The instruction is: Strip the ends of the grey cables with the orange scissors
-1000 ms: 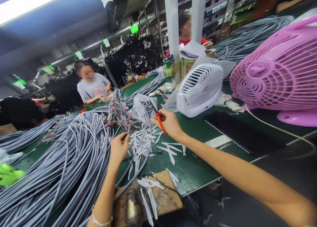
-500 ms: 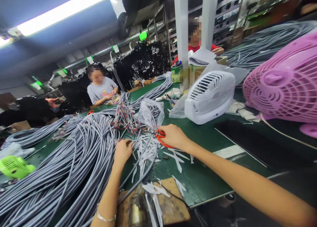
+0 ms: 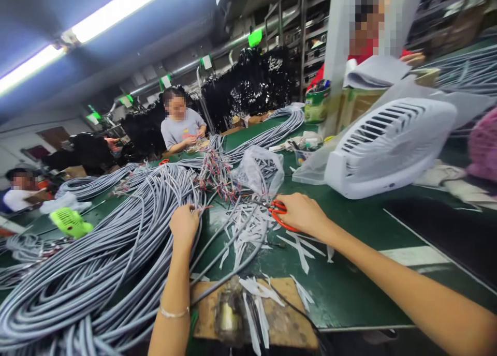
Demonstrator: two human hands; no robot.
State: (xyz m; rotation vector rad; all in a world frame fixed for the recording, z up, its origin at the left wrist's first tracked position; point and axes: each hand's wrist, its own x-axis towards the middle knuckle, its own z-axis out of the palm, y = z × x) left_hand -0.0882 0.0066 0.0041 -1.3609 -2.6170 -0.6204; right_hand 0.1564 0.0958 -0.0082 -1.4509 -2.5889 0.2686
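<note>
My right hand [image 3: 305, 213] is closed around the orange handles of a pair of scissors [image 3: 277, 213], whose blades point left over the white strips. Off to the left, my left hand [image 3: 185, 225] is closed, with thin reddish wires [image 3: 205, 207] poking out past its fingers; the rest of its grip is hidden. Beside that hand lies a big coil of grey cable [image 3: 128, 232]. Loose white strips [image 3: 248, 226] are scattered between the hands, with grey cables running across them. Just beyond sits a bundle of stripped coloured wire ends [image 3: 217, 172].
A clear plastic bag [image 3: 260, 169] of small parts lies behind the scissors. A white fan [image 3: 388, 149] stands at right, near a dark flat panel [image 3: 446, 232]. A wooden board with a metal device [image 3: 229, 314] is at the front edge. Co-workers sit across the table.
The camera view has swung left, so the scene sits further right. My left hand has drawn away from the scissors, and reddish wires now show at its fingers. The right hand keeps the scissors.
</note>
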